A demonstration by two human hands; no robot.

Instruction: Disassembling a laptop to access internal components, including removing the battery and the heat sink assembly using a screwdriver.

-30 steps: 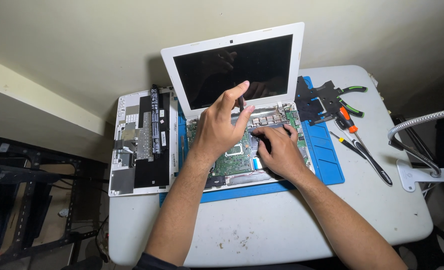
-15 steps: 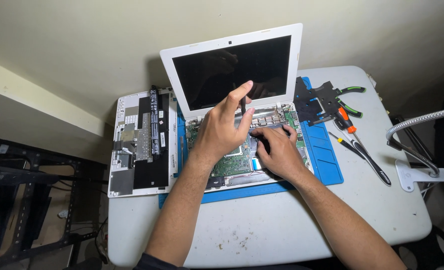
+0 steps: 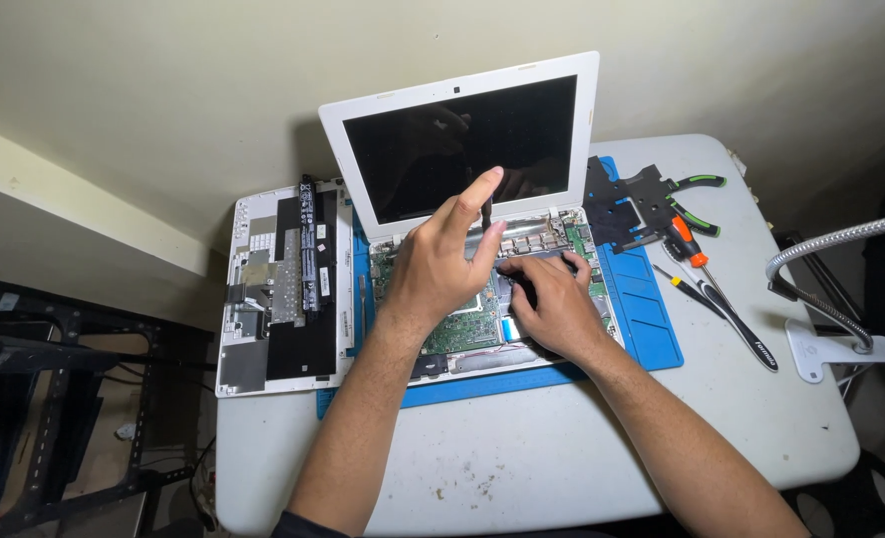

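1. The white table carries a blue mat, and on that mat lies the opened laptop base, its green circuit board bare.
2. The right hand rests on the near right part of the laptop base, fingers curled and pressed down on a dark part; whether it pinches anything cannot be told.
3. The left hand hovers over the middle of the laptop base, pinching a thin black tool between thumb and middle finger, forefinger raised; the tool stands upright, its tip down at the far edge of the base.
4. Left of the laptop base lies the removed bottom cover, inside up.
5. Right of it lie a screwdriver, pliers and a lamp base.
6. Behind the laptop base rises the white-framed screen, dark.
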